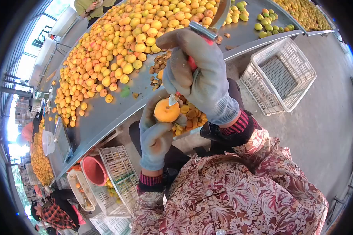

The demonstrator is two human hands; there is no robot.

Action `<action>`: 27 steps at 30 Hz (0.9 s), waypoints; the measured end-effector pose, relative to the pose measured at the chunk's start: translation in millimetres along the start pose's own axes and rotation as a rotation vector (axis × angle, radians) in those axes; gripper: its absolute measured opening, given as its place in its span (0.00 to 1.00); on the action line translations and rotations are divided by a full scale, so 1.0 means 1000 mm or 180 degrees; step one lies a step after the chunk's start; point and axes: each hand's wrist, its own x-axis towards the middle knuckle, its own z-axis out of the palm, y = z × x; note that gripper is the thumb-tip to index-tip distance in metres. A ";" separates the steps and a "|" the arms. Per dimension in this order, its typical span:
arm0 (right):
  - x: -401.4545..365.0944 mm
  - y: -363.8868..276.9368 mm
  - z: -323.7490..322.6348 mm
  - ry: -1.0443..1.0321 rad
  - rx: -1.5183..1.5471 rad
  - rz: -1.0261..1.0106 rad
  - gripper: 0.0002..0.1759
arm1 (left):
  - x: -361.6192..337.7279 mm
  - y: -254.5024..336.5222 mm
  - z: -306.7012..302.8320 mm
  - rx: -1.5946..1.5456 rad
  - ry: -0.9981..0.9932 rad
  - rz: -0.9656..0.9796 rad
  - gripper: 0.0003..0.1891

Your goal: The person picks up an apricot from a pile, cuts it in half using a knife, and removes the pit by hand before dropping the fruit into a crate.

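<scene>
My left hand [156, 141], in a grey-blue work glove, is closed round an orange apricot [166, 111]. My right hand [202, 74], gloved the same way, grips a red-handled knife [173, 99] above it. A small pointed blade at the knife's lower end touches or nearly touches the top of the fruit. At the upper end a metal collar and a curved blade [222, 15] stick out past my fingers; most of the handle is hidden. Below my hands are cut apricot pieces [192, 117], partly covered by the left hand. Brown pits [160, 64] lie on the table beyond.
A large heap of apricots [117, 51] covers much of the metal table [106, 113], with greener fruit [268, 25] at right. A white crate [280, 74] stands on the floor at right. At lower left are a red bucket [95, 170] and more crates [119, 172]. Other people work nearby.
</scene>
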 end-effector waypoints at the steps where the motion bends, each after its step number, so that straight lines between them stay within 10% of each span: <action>1: 0.000 0.002 -0.001 0.0007 0.0006 0.0001 0.22 | 0.000 -0.001 0.000 0.0004 0.0002 -0.0008 0.33; 9: 0.001 0.000 -0.002 0.0023 -0.0283 0.0288 0.17 | 0.000 -0.020 -0.013 0.1729 -0.0022 0.0654 0.29; 17: 0.006 0.012 -0.013 -0.0630 -0.0513 0.0971 0.12 | -0.007 -0.016 -0.008 0.0374 -0.0331 -0.0238 0.28; 20: 0.014 0.045 -0.042 -0.1383 0.3858 0.1321 0.22 | -0.004 -0.021 0.000 0.0585 -0.0051 0.0049 0.27; 22: 0.005 0.041 -0.048 -0.1085 0.3679 0.1341 0.22 | 0.006 -0.020 0.001 0.1565 0.0145 0.0555 0.25; 27: -0.006 0.018 -0.079 -0.0477 0.2450 0.1184 0.24 | 0.006 -0.013 -0.011 -0.0106 -0.0201 0.0216 0.35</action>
